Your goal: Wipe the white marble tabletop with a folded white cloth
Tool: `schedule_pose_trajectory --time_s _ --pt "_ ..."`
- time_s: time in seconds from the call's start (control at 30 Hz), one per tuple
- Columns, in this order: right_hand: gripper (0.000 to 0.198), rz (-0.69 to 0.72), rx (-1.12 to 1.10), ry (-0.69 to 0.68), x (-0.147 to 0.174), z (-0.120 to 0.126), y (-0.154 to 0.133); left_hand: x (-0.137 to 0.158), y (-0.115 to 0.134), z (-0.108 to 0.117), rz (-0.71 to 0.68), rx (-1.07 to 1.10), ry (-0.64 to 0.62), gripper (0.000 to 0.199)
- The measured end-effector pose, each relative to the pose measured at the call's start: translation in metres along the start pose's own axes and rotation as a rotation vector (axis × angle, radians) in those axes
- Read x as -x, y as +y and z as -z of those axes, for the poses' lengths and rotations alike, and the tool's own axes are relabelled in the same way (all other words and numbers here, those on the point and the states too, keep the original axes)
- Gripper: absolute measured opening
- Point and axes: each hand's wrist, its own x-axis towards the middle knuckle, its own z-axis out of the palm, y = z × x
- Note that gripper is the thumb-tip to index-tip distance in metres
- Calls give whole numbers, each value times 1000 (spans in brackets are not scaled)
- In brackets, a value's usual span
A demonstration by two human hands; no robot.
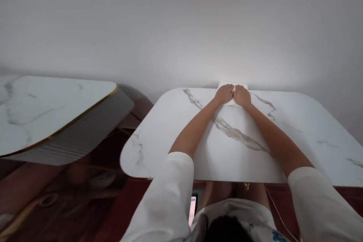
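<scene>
At the far edge of a white marble-patterned tabletop (159, 128) lies a folded white cloth (233, 103); whether it is fabric or paper is hard to tell. My left hand (225, 93) and my right hand (242, 95) are side by side on top of it, thumbs close together. Both arms stretch out straight across the table. The fingers press down and curl over the cloth near its wall side, and the hands cover most of it.
A pale wall (181, 30) rises right behind the table. On the left, past a gap, stands another marble-patterned tabletop (51, 109) with a gold edge. A lit phone (192, 208) is below the near edge, beside my legs. A thin white cable (279, 213) hangs at the right.
</scene>
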Motion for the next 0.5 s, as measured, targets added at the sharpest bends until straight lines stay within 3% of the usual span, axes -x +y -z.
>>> schedule_pose_trajectory --time_s 0.27,0.5 --pt "39 74 -167 -8 -47 -40 -132 70 -125 28 101 -23 -14 46" --pt "41 80 -228 -38 -68 -57 -197 102 -188 38 145 6 6 47"
